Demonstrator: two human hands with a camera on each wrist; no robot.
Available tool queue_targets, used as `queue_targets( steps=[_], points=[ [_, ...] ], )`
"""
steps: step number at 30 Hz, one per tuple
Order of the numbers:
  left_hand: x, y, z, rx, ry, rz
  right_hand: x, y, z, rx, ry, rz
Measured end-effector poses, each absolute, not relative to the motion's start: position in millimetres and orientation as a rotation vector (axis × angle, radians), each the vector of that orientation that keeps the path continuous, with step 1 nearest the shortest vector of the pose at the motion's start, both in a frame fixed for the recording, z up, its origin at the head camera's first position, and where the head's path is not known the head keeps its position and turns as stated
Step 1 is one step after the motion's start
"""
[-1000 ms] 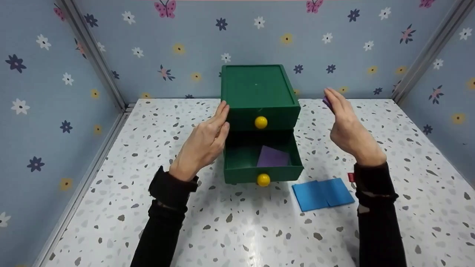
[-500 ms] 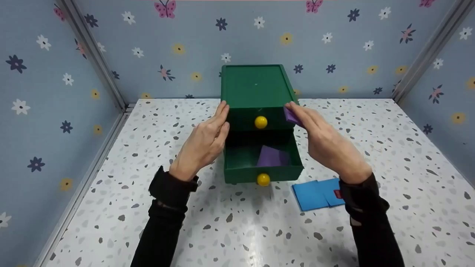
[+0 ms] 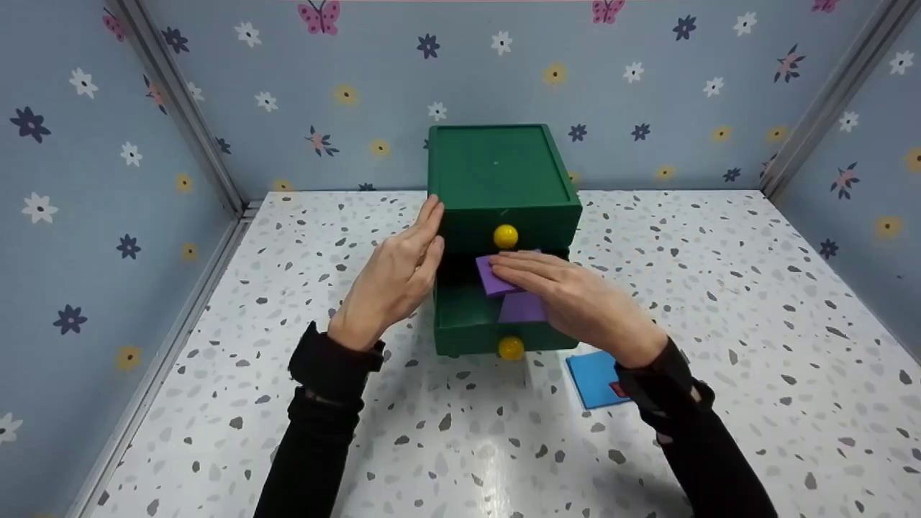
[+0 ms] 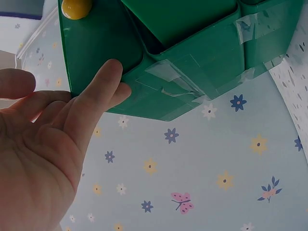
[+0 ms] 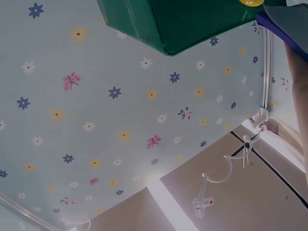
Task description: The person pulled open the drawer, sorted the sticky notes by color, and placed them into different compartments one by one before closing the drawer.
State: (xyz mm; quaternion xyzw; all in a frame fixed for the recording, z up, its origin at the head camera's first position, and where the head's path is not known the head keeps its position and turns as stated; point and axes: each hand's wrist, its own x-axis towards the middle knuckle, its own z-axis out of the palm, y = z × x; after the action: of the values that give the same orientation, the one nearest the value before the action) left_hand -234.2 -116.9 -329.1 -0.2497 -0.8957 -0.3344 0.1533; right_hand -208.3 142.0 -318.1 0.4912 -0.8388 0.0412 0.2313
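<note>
Flowered walls [image 3: 460, 79] surround purple piece [image 3: 491, 283] under right grip [image 3: 593, 306].

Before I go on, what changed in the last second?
The right grip moved left, carrying a purple piece over the open lower drawer; its sleeve now hides part of the blue piece. Nothing was let go. The left grip stays against the green cabinet; the drawer and other purple piece inside unmoved.

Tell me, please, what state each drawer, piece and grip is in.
Top drawer: closed
Second drawer: pulled open
Left grip: touching the cabinet
Right grip: holding the upper purple piece
Upper purple piece: partly hidden
Lower purple piece: inside the second drawer, partly hidden
Blue piece: flat on the table, partly hidden
</note>
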Motion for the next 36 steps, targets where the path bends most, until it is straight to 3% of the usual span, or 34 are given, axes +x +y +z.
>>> queue_targets(
  steps=[11, 20, 36],
  points=[
    [-235, -117, -329, -0.727, -2.556, -0.957, -223, 126, -339, 1.412, -2.279, 0.123],
    [-234, -117, -328, -0.716, -2.57, -0.939, -232, 116, -357, 1.292, -2.305, 0.252],
    [-233, -117, -328, -0.706, -2.58, -0.941, -228, 126, -342, 1.218, -2.329, 0.328]
  ],
)
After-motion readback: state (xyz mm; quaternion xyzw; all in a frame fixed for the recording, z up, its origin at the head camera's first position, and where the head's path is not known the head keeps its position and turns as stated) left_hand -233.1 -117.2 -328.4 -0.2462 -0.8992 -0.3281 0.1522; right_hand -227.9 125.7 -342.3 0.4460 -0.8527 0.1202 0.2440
